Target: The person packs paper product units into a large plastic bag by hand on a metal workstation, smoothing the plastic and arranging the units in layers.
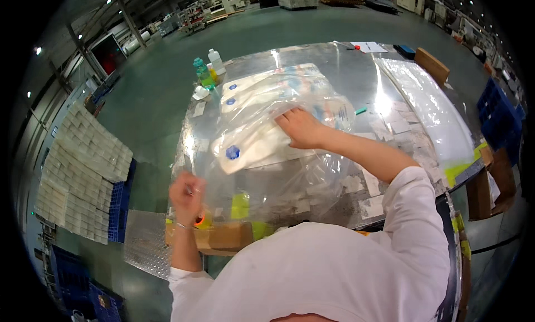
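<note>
A large clear plastic bag (320,174) spreads over the metal-topped table, wrinkled and see-through. Beneath or inside it lie several flat cream packages (251,146) with blue hexagon marks; I cannot tell which of them the bag encloses. My right hand (301,128) reaches across the middle with its fingers bent down onto the bag, gripping a fold of the film. At the table's near left corner, my left hand (186,196) is raised with curled fingers, smeared by motion. Whether it holds any film does not show.
Bottles (204,74) stand at the far left table edge. A stack of clear plastic sheets (426,105) lies on the right side. A green pen-like object (361,110) rests near the bag. An orange tape roll (204,220) sits by a cardboard box (225,237) at the near edge.
</note>
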{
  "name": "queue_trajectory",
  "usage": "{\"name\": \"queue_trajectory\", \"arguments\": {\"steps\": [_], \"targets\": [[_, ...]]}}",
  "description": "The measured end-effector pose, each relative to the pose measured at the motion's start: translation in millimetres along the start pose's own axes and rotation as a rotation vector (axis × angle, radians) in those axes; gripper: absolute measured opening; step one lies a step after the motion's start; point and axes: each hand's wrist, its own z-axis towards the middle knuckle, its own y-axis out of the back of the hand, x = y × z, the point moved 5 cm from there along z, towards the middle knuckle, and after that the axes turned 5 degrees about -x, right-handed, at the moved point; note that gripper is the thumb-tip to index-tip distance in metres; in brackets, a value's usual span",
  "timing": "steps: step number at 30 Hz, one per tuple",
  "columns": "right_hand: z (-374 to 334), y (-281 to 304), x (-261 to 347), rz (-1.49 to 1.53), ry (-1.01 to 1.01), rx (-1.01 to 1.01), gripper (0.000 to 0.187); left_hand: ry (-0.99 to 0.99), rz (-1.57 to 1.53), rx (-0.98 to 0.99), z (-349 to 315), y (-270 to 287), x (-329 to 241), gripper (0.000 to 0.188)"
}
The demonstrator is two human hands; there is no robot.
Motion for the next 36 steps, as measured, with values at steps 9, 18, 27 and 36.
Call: {"name": "queue_trajectory", "arguments": {"steps": [9, 18, 27, 36], "targets": [[13, -67, -42, -0.145, -0.152, -0.265, 0.076, 0.331, -0.105, 0.906, -98, -66, -5, 0.009], [-298, -129, -28, -0.186, -0.500, -0.254, 0.057, 0.611, 0.273, 0.858, -180, -87, 99, 0.021], [-346, 13, -52, 0.509, -1.526, -0.091, 0.029, 0.738, 0.139, 0.586, -61, -72, 135, 0.044], [-164, -145, -115, 0.516, -1.150, 0.256, 0.060, 0.728, 0.321, 0.539, -16, -166, 187, 0.076]]}}
